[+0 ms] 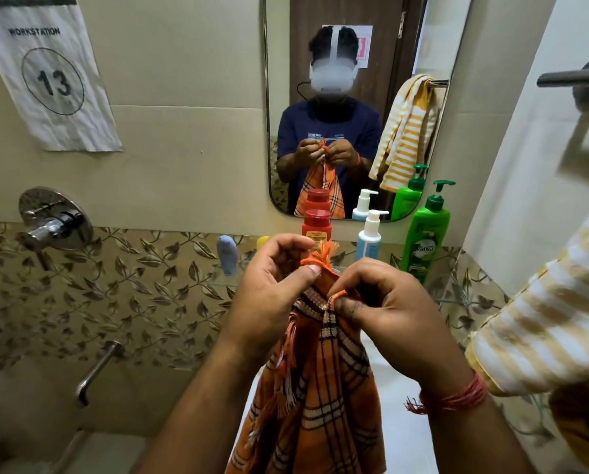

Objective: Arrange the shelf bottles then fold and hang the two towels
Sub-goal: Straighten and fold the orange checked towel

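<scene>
my left hand (272,285) pinches a corner of the orange checked towel (320,388), its fingers (308,270) curled round the cloth so the orange tassels stick up above my thumb. my right hand (388,313) pinches the neighbouring corner, fingers bent tight on the fringe. the two corners sit just beside each other, nearly touching, and the rest of the towel hangs straight down below my fingers, between my forearms.

just beyond my fingers the glass shelf (228,280) carries the bottles: a red bottle (317,225) directly behind my left fingers, a white pump bottle (368,237) beyond my right fingers, a green pump bottle (423,237) further right, and a pale blue bottle (227,254) to the left. something yellow (262,241) peeks out behind my left fingers, maybe another cap, mostly hidden.

the yellow striped towel (539,319) hangs to the right of my right hand, below the dark towel bar (573,77).
</scene>
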{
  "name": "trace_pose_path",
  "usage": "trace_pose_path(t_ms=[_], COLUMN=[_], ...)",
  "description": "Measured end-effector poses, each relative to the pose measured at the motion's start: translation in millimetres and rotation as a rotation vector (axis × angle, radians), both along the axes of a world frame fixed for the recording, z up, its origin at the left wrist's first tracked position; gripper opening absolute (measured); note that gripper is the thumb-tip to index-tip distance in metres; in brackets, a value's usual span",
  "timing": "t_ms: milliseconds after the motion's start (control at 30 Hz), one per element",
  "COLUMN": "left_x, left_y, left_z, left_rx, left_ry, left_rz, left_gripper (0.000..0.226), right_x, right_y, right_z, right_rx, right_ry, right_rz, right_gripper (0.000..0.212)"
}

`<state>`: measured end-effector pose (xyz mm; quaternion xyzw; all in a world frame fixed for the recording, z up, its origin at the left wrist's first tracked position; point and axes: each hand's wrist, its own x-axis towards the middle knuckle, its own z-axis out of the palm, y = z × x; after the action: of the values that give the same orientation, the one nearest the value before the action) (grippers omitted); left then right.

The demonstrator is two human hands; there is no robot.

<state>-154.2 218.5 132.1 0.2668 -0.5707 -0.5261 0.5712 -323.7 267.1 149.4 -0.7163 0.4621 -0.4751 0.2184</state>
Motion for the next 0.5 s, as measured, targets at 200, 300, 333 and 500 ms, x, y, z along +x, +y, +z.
trace_pose_path(t_ms=[200,300,333,500], left_x=[2.8,-0.1,-1.2,-6.7], left_y=[-3.5,-2.6,-2.3,-5.2], left_z=[-4.9,-2.5,-1.4,-2.3], left_rx=[0.098,0.097,0.089,0.057], left_ry=[-0.032,-0.023,-0.026,-0.045], left_rz=[-0.14,-0.114,-0.099,0.06], left_gripper=[0.044,0.043,0.042,0.03], right_x=[-3.9,-3.9,-4.2,-1.5], right_y=[-1.7,-2.8,-3.6,-3.8], right_z=[-0.2,-0.3,-0.8,-3.5], right_rx=[0.008,0.011,0.013,-0.088], right_ry=[0.012,0.017,0.018,0.044], right_rz=[-0.004,-0.003,-0.002,-0.108], right_gripper=[0.019,0.02,0.021,0.003])
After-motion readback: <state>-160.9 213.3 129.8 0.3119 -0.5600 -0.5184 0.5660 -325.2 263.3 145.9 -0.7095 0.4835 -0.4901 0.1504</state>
